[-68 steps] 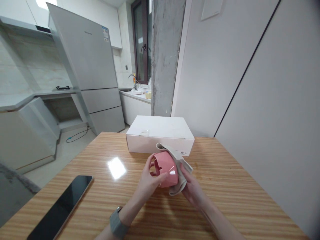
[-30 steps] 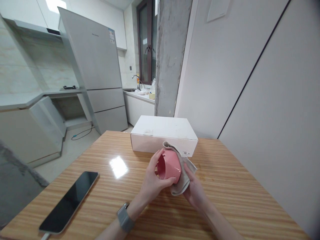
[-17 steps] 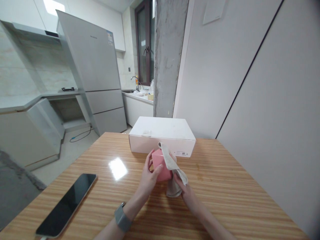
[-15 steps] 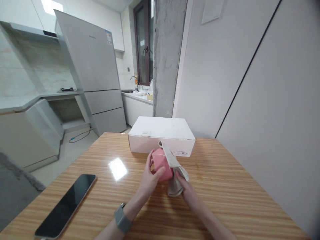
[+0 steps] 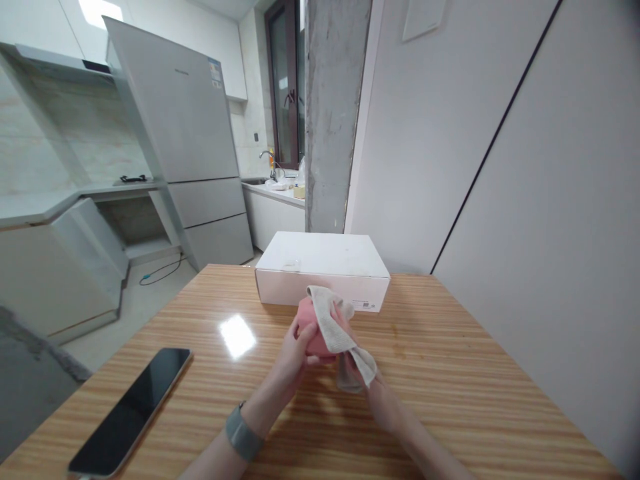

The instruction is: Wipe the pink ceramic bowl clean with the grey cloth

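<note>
A pink object with flat faces, its exact kind unclear, is gripped in my left hand above the table. My right hand is closed on a light grey cloth, which drapes over the top and right side of the pink object. Part of the cloth hangs down below my right wrist. The cloth covers much of the pink object and some of my right fingers. A watch with a grey band is on my left wrist.
Just beyond my hands, a white box lies on the wood-grain table. A dark-screened phone rests at the left. Behind the table stand a tall refrigerator, a bare concrete pillar and a sink counter.
My right hand has moved up and left, spreading the cloth over more of the pink object. My left hand has shifted slightly left, with the object turned a little.
</note>
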`<act>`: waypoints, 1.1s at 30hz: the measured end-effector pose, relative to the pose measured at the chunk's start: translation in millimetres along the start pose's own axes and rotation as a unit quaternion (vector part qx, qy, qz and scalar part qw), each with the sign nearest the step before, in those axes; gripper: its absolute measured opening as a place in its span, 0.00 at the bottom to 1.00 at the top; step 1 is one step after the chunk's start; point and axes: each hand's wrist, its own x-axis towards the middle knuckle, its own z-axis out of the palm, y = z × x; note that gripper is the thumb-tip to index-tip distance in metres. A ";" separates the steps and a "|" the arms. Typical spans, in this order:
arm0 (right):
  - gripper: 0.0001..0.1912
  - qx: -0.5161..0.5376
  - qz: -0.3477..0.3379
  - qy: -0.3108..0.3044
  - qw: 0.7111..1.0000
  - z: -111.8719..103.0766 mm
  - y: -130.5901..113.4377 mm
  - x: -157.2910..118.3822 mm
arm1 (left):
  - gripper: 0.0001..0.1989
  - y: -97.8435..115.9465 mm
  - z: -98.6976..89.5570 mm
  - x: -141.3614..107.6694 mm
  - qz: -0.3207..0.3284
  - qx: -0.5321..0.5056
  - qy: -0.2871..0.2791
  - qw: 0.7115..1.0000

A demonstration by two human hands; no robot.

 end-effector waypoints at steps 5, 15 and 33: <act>0.21 -0.173 -0.118 -0.057 0.976 18.0 -30.2 3.7 | 0.37 -1.3 -2.1 -0.1 -0.102 -0.087 -0.085 0.987; 0.24 -0.029 -0.014 0.026 0.999 1.3 -1.2 12.3 | 0.36 4.2 -1.9 -5.6 -0.088 -0.081 -0.130 0.984; 0.20 0.235 0.120 0.092 0.960 9.4 -8.8 14.9 | 0.51 8.5 -1.8 -8.1 0.333 0.339 0.041 0.879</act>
